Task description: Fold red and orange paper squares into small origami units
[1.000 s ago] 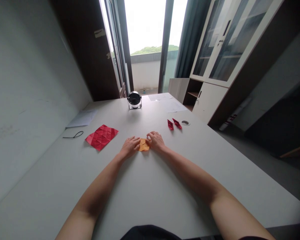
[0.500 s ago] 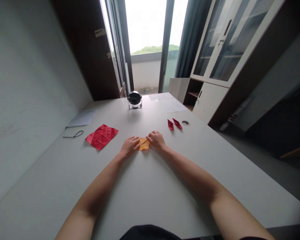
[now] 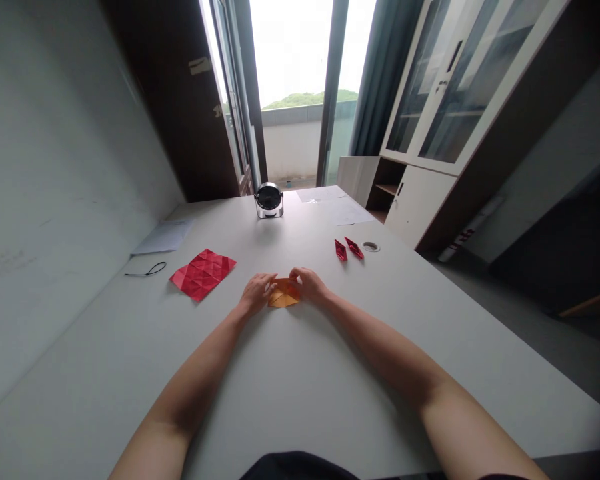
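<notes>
A small orange folded paper (image 3: 283, 295) lies on the grey table (image 3: 300, 373) between my two hands. My left hand (image 3: 253, 293) pinches its left edge with the fingertips. My right hand (image 3: 308, 285) grips its right upper edge, and the far flap of the paper is lifted off the table. Both forearms stretch forward over the tabletop.
A creased red paper sheet (image 3: 203, 273) lies to the left, with a black cord (image 3: 147, 271) and a white sheet (image 3: 164, 237) beyond it. Two small red folded pieces (image 3: 347, 249) sit right of my hands near a round cable hole (image 3: 371, 246). A small fan (image 3: 269, 200) stands at the far end.
The orange paper lay flat under both hands; now its far flap is raised and both hands have drawn slightly nearer, fingers pinching the edges.
</notes>
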Tool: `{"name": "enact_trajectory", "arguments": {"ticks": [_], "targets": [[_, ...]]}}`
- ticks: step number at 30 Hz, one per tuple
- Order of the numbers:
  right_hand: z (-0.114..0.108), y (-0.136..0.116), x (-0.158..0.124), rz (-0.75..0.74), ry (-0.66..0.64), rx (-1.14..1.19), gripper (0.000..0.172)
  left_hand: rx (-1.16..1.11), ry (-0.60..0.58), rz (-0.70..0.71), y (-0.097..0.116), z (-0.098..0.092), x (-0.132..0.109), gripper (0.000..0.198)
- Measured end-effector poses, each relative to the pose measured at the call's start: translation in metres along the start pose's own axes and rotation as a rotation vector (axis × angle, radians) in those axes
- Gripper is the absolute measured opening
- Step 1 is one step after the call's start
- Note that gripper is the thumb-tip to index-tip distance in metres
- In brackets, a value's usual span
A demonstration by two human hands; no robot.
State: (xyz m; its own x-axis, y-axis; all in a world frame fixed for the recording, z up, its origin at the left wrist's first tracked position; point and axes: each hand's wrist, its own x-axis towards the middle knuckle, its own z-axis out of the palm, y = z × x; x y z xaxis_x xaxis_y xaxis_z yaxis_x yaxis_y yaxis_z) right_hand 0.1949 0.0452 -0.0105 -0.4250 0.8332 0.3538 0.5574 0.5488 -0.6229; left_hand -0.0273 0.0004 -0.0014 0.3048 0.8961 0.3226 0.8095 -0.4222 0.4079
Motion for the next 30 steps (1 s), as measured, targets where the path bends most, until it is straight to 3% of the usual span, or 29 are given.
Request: {"name": "enact_trajectory", "arguments": {"ticks": [7, 16, 21, 30], "targets": [[-0.003, -0.010, -0.005, 0.020, 0.012, 0.157, 0.015, -0.032, -0.021, -0.027, 0.005, -0.007, 0.000, 0.024], [-0.003, -0.011, -0.004, 0.074, 0.093, 0.219, 0.027, -0.221, -0.016, -0.112, 0.010, -0.008, -0.001, 0.026], [-0.004, -0.012, -0.004, 0.091, 0.147, 0.191, 0.034, -0.278, -0.037, -0.116, 0.009, -0.009, -0.001, 0.032], [-0.005, -0.010, -0.002, 0.094, 0.261, 0.130, 0.040, -0.311, 0.011, -0.142, 0.003, -0.004, -0.001, 0.025]]}}
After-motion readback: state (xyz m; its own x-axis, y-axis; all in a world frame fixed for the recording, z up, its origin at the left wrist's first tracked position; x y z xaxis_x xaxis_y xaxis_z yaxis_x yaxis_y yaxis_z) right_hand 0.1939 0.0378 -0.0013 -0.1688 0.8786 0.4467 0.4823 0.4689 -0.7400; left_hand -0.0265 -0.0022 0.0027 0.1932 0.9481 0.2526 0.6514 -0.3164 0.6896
